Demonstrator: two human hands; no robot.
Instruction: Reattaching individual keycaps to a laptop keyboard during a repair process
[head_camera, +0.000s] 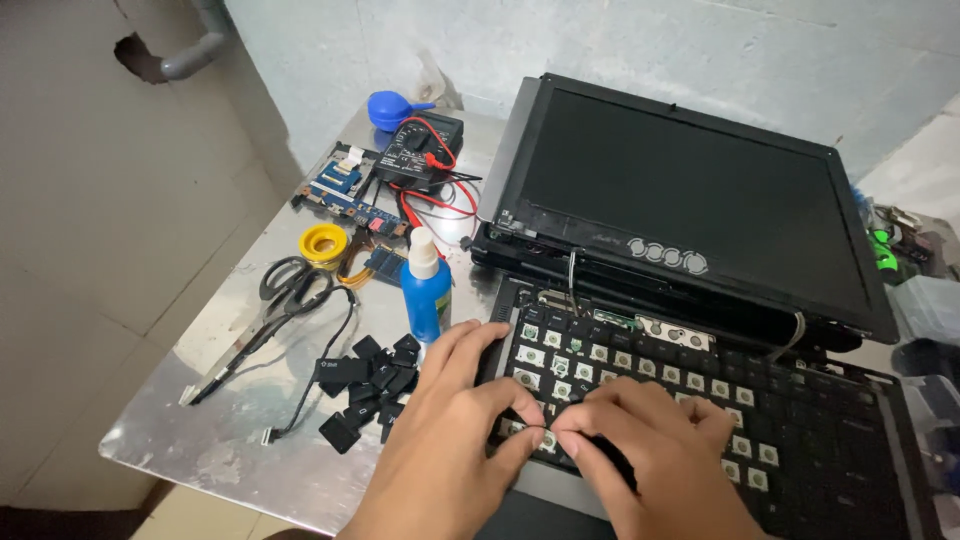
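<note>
The laptop keyboard (700, 400), many of its keycaps off and the pale switch pads bare, lies on the metal worktop (230, 440) just in front of the tilted black laptop screen (690, 190). Both hands meet over the keyboard's left part. The left hand (440, 440) has its grip pinched narrow, thumb and forefinger tips together on something too small to tell. The right hand (650, 450), touching the left at the fingertips, holds a black keycap (610, 458) in a closed grip.

Just left of the keyboard lies a heap of loose black keycaps (365, 390), with a blue bottle (426, 290) beside it. Farther left of the keyboard are scissors (290, 290) and a yellow reel (324, 243). Behind the bottle sit a circuit board (345, 190), a multimeter (422, 150) with red leads, and a blue air blower (392, 108).
</note>
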